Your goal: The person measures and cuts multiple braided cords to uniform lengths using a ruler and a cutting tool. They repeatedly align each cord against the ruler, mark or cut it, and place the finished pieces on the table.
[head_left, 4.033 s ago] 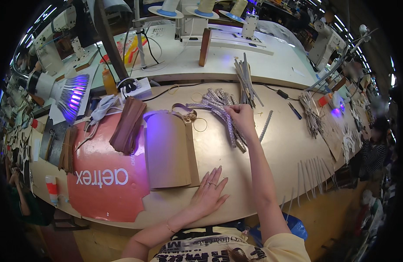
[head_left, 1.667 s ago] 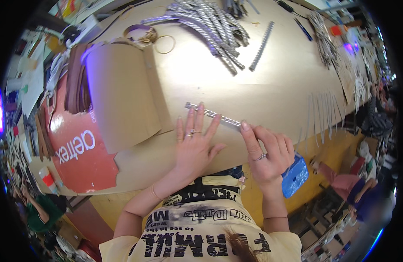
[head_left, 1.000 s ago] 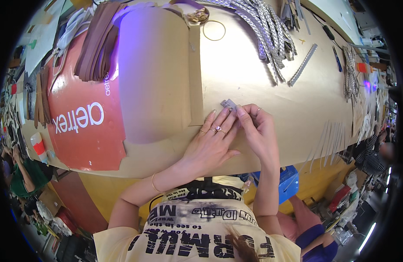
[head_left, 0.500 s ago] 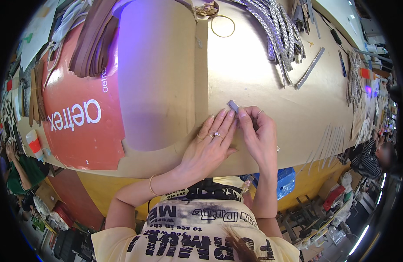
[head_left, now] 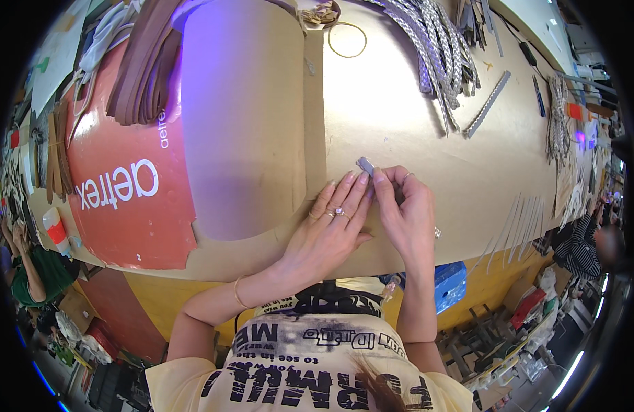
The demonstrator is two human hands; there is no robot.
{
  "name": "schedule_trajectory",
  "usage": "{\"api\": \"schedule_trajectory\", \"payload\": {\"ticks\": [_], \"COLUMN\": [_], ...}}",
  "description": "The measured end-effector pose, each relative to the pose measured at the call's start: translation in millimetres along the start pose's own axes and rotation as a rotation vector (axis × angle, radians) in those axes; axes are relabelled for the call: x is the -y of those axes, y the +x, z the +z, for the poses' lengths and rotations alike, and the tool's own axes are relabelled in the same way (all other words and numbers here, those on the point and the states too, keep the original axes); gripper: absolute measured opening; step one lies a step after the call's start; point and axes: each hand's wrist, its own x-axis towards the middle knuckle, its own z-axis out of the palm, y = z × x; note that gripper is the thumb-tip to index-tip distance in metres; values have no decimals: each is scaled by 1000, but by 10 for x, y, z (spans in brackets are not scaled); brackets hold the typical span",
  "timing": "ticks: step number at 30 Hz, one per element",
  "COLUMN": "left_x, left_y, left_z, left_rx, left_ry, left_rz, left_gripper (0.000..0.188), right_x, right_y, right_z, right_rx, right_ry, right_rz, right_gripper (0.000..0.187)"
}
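The right hand [head_left: 407,206] pinches a short, flat strip of grey and silvery braided material [head_left: 365,165] between thumb and forefinger; its visible end lies just beyond the fingertips, above the table covered with tan paper [head_left: 372,96]. The left hand [head_left: 334,226] is flat, palm down, with its fingers close together and not curled; its fingertips are beside the strip, but whether they press on it I cannot tell.

Concerning containers, a small round brown holder [head_left: 338,12] at the upper edge has small crumpled tan pieces [head_left: 319,13] inside. A small white bottle with a red band [head_left: 55,228] leans at the left table edge; its content cannot be seen.

Near the holder lies a thin yellowish ring-shaped band [head_left: 347,40]. To the right are a bundle of silvery braided strips [head_left: 437,58] and one separate grey strip with a braided edge [head_left: 487,104].
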Motion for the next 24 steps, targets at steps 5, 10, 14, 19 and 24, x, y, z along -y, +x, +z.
{"api": "schedule_trajectory", "payload": {"ticks": [5,10,14,19,24], "left_x": [11,-40,-80,-68,-31], "left_y": [-80,-53,89,172,192], "left_z": [-71,-182,-190,-150,-65], "left_rx": [-93,-185,-131,3,-20], "left_ry": [23,102,78,49,89], "left_rz": [7,-46,-144,-215,-207], "left_gripper": [62,56,58,64,62], "right_x": [20,35,33,31,35], "right_y": [7,3,17,19,17], "right_z": [-4,-1,-2,4,-1], "right_rx": [-17,-22,-20,-22,-29], "right_ry": [-33,-39,-33,-49,-64], "right_rz": [3,-8,-6,3,-16], "right_gripper": [24,24,24,23,23]}}
